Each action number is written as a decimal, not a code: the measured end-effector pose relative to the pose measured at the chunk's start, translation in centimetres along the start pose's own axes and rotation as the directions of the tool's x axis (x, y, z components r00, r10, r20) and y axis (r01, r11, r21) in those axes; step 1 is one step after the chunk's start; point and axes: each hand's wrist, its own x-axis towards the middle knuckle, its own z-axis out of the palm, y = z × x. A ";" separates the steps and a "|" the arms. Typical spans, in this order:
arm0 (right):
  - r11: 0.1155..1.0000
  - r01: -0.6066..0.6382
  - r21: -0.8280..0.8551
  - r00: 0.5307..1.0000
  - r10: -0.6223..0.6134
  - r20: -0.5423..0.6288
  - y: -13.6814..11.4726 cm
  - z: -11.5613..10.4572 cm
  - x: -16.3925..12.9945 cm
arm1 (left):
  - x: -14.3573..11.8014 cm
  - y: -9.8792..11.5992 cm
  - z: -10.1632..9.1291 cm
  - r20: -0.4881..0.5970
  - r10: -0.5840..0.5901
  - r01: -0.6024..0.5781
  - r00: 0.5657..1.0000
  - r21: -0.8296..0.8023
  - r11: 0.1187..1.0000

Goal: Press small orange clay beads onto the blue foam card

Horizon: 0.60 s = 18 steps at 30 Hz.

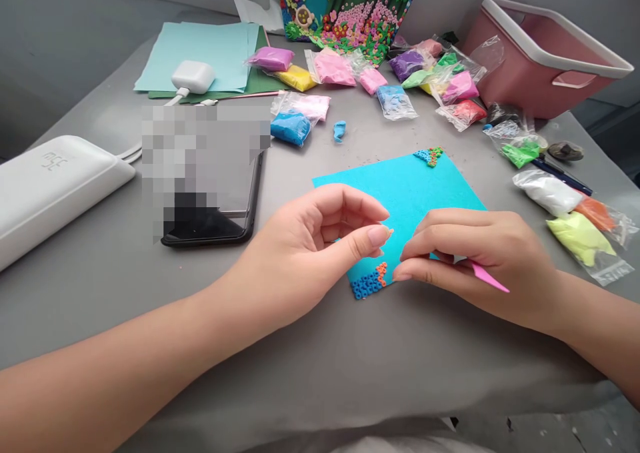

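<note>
Slantwise on the tabletop [280, 366], a turquoise sheet [400, 190] lies under the left hand [310, 240], loosely curled with thumb and forefinger parted, and the right hand [480, 246], gripping a pink pointed tool [488, 278] and nearer the orange rings [382, 275].

The broadest free stretch of the gray table [380, 360] lies nearest the person, between the forearms. Only a narrow gap separates the left hand [313, 256] from the right hand [483, 243], whose pink pointed tool [487, 278] juts out near side. A bare strip runs between the black flat phone [200, 223] and the turquoise rectangular sheet [383, 181]; farther back, the small blue clay lump [339, 131] and blue bagged clay [291, 128] obstruct it. Rightward, white bagged clay [547, 192] and the pink white-rimmed plastic bin [530, 66] block passage.
</note>
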 end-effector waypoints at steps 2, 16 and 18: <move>1.000 0.005 0.003 1.000 -0.005 0.000 0.1 0.1 0.0 | 0.0 0.0 0.0 0.001 0.002 -0.002 1.000 0.002 1.000; 1.000 -0.001 -0.003 0.995 0.002 0.100 0.3 0.2 -0.4 | 0.0 -0.3 -0.2 0.033 0.015 -0.014 0.999 -0.047 0.999; 1.000 -0.017 -0.006 0.994 0.017 0.109 0.3 0.3 -0.4 | 0.0 -0.2 -0.2 0.028 0.011 -0.010 1.000 -0.046 0.999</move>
